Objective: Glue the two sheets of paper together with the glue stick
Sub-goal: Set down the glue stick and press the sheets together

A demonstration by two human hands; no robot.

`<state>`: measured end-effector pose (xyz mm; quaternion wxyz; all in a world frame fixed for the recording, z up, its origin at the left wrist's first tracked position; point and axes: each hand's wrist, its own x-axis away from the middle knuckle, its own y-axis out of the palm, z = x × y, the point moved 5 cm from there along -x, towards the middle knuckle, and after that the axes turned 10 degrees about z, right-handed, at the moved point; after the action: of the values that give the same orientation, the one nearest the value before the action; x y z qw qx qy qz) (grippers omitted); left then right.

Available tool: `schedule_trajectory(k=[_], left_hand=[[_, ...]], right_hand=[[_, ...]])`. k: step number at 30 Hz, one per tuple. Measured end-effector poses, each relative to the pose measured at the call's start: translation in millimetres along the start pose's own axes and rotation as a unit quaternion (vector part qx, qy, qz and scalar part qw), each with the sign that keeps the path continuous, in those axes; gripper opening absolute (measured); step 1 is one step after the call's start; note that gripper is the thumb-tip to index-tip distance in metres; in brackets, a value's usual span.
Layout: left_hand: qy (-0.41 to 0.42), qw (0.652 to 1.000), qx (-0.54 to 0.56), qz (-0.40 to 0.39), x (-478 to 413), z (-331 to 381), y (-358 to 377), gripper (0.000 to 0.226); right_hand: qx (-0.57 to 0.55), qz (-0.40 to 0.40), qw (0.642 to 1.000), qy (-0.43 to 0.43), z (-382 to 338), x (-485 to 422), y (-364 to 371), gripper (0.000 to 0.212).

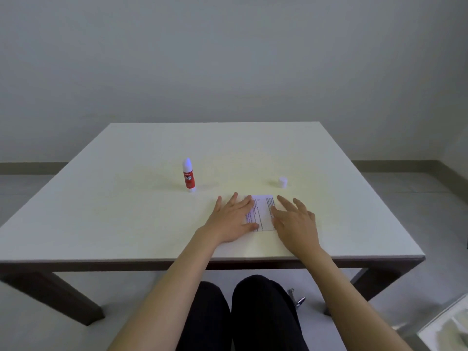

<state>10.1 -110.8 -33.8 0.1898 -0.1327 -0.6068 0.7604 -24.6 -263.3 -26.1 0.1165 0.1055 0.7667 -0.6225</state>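
**Both hands flat on printed paper**

Head view: the left hand point(231, 219) and right hand point(295, 221) lay palm-down with fingers spread, each grip wide and holding nothing, pressing the printed paper point(262, 214) near the front of the worktop point(101, 211). The uncapped glue stick point(188, 176) stood upright, well left. Its white cap point(283, 182) sat just beyond the paper.

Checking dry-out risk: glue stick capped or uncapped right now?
Uncapped. The glue stick stands upright with its pale glue tip exposed; the white cap sits apart on the table.
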Motion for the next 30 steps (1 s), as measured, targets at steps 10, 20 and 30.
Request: schedule_trajectory(k=[10,20,30], left_hand=[[-0.031,0.999,0.023,-0.008,19,-50,-13,0.078],[-0.019,0.997,0.077,-0.019,13,-62,-7,0.094],[-0.039,0.994,0.105,-0.016,13,-61,-8,0.104]], right_hand=[[0.058,-0.027,0.994,-0.093,-48,6,21,0.05],[-0.019,-0.143,0.973,-0.182,-60,14,27,0.058],[-0.02,-0.147,0.96,-0.239,-75,-2,43,0.073]])
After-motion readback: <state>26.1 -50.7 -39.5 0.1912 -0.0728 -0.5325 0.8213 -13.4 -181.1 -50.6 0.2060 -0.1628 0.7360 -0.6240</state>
